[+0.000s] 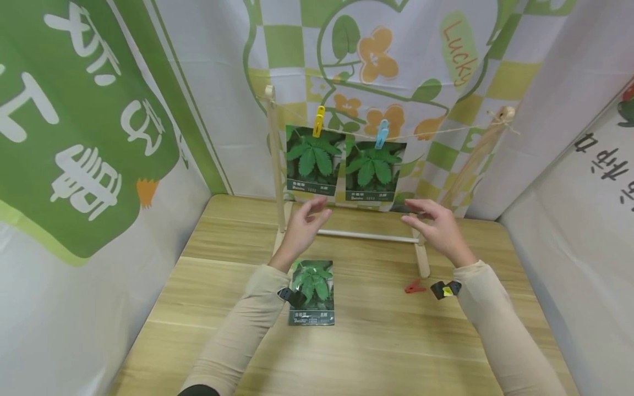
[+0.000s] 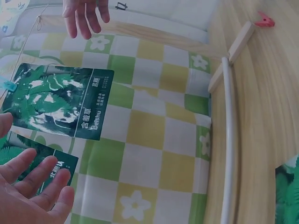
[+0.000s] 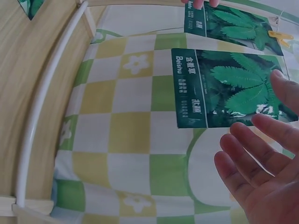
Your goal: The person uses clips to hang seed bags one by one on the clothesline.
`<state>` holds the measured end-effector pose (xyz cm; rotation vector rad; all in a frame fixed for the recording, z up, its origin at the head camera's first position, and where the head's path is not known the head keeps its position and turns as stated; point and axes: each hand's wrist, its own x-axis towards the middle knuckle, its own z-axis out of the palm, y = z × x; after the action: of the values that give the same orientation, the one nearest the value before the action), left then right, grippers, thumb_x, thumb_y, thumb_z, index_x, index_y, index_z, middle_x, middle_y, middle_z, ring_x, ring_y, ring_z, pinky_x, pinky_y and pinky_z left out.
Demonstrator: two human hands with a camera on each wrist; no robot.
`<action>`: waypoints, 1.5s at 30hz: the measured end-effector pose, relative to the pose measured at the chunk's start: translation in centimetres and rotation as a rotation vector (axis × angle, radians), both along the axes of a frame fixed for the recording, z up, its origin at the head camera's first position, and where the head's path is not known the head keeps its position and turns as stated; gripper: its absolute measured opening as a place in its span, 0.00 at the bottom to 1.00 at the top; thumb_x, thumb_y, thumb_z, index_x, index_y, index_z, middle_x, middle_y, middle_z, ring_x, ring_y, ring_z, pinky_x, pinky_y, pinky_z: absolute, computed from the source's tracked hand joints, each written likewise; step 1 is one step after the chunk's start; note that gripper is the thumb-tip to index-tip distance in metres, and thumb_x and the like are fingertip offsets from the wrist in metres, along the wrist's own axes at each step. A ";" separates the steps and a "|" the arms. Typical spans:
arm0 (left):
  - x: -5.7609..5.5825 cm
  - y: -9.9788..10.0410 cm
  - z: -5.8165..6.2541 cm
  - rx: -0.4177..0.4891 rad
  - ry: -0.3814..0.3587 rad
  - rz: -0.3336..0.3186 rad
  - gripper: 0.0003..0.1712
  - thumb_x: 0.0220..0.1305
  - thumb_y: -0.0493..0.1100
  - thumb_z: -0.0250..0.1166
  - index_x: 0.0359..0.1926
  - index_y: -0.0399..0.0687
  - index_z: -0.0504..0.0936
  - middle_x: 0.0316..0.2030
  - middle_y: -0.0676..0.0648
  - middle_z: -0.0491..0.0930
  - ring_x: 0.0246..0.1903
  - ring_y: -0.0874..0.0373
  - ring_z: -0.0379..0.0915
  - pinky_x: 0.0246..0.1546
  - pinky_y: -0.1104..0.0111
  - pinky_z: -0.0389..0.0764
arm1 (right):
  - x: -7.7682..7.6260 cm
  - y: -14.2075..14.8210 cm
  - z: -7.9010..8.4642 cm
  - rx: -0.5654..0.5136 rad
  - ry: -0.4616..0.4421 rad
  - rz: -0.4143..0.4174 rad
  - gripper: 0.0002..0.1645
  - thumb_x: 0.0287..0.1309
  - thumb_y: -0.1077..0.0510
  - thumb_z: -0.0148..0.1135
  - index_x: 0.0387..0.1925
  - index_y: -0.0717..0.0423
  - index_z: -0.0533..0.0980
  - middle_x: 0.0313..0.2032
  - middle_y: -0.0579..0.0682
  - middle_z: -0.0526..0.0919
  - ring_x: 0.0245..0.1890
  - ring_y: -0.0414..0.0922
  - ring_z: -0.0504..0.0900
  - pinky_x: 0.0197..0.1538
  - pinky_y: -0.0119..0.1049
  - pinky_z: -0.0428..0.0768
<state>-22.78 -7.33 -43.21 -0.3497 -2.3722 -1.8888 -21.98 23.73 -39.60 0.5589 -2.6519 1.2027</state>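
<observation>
Hanging from the string (image 1: 441,133) of the wooden stand (image 1: 274,159): left packet (image 1: 314,162) under a yellow clip (image 1: 318,122), right packet (image 1: 373,170) under a blue clip (image 1: 382,135); long axes near vertical, lettering downward. Before the stand: left hand (image 1: 306,223) and right hand (image 1: 436,223), fingers parted, slightly bent, gripping nothing. On the wood-grain table (image 1: 376,341) before it: third packet (image 1: 322,300), flat, long axis toward the stand; red clip (image 1: 414,287). Behind the stand hangs checked cloth (image 1: 287,49).

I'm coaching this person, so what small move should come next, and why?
Probably lower the left hand to pick up the loose packet: it lies on the table with a spare red clip, while the yellow clip and blue clip already hold the other packets on the string, and both hands look free.
</observation>
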 end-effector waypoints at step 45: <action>1.9 -1.7 -4.8 -0.024 -0.112 0.087 0.25 0.67 0.47 0.62 0.61 0.40 0.74 0.60 0.38 0.77 0.60 0.45 0.72 0.62 0.51 0.72 | 2.6 2.3 -6.5 -0.054 -0.152 -0.085 0.25 0.62 0.57 0.64 0.58 0.66 0.74 0.53 0.64 0.80 0.48 0.50 0.79 0.48 0.19 0.75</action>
<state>-20.85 -9.08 -48.04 -0.1434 -2.4389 -1.8905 -19.38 26.06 -46.15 0.3550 -2.7263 1.3363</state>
